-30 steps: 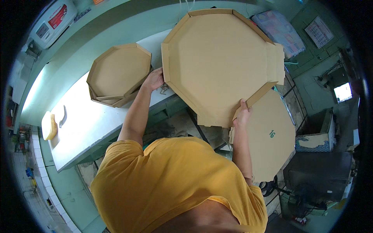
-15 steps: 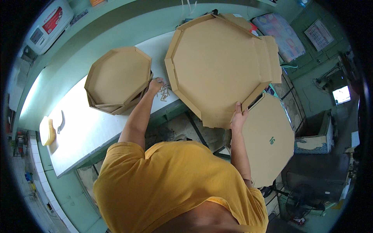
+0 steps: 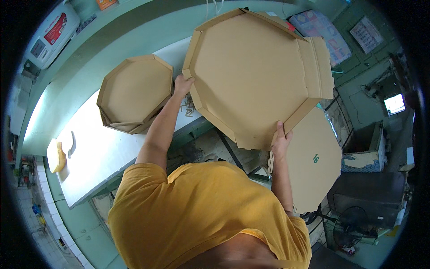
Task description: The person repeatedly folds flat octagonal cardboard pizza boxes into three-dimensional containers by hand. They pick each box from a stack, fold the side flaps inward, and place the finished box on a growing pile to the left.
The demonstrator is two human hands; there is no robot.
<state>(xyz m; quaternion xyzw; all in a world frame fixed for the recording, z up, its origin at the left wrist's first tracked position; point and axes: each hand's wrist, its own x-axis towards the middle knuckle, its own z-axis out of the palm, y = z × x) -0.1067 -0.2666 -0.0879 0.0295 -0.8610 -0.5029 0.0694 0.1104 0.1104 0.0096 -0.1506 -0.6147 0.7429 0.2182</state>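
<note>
A large octagonal cardboard box (image 3: 251,76) with folded-up side walls is tilted up between my hands. My left hand (image 3: 183,85) grips its left corner, the fingers closed round the wall. At the lower right edge my right hand (image 3: 281,142) holds the box, thumb on the wall and the other fingers partly hidden. Unfolded flaps (image 3: 319,67) stick out on its right side. Just below my left hand, small brown cardboard scraps (image 3: 187,107) lie on the white table. To the left is a stack of smaller octagonal cardboard boxes (image 3: 136,89).
Flat octagonal cardboard (image 3: 309,166) with a green mark lies at my right. The white table (image 3: 94,148) carries a yellowish bottle (image 3: 56,156) and a pale curved tool (image 3: 72,144) at its left end. A black fan (image 3: 356,226) stands lower right.
My left hand has moved up from beside the scraps to the large box's left corner and taken hold of it. The large box has shifted slightly and its flaps have swung right.
</note>
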